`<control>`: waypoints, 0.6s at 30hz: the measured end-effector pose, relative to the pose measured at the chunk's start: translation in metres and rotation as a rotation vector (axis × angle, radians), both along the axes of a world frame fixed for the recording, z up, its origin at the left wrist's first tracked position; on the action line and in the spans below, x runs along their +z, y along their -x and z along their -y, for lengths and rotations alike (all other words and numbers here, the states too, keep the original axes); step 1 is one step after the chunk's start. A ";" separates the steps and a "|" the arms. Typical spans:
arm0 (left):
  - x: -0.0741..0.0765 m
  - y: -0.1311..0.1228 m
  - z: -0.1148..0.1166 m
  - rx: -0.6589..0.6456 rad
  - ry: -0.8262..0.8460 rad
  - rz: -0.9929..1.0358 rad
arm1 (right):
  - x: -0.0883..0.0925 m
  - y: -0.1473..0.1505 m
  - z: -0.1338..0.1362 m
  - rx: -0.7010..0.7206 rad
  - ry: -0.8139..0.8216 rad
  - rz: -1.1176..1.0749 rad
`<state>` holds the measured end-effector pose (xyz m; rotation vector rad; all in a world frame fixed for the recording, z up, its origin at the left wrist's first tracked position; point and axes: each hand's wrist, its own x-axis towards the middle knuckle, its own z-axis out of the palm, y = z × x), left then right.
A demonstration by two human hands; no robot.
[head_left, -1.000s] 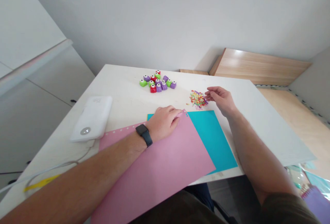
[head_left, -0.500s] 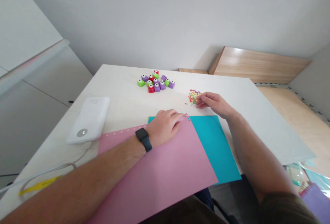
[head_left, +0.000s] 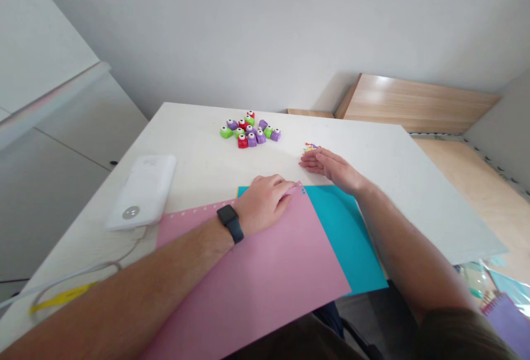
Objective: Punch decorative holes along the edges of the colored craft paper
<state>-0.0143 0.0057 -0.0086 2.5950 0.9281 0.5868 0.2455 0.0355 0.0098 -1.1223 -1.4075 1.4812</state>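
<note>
My left hand (head_left: 265, 200), with a dark watch at the wrist, rests on a pink sheet (head_left: 265, 277) and pinches its upper right corner. White dots run along the sheet's top edge, and a few blue-green dots show near that corner. Under the pink sheet lies a teal sheet (head_left: 343, 233). My right hand (head_left: 327, 167) is flat with its fingers stretched out, just above the teal sheet's top edge. It covers most of a small pile of colourful bits (head_left: 311, 146). Nothing can be seen held in it.
Several red, green and purple punches (head_left: 250, 135) stand grouped at the back of the white table (head_left: 199, 144). A white power bank (head_left: 144, 191) with a cable and yellow tag lies on the left. Wooden boards (head_left: 414, 103) lean behind, at the right.
My right hand has moved left and slightly down, and its fingers have straightened over the bits, hiding more of them. My left hand has stayed on the pink corner.
</note>
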 end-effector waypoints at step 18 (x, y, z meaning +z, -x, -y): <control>0.000 0.001 0.000 -0.005 -0.003 0.012 | 0.000 -0.027 -0.016 -0.254 -0.040 0.133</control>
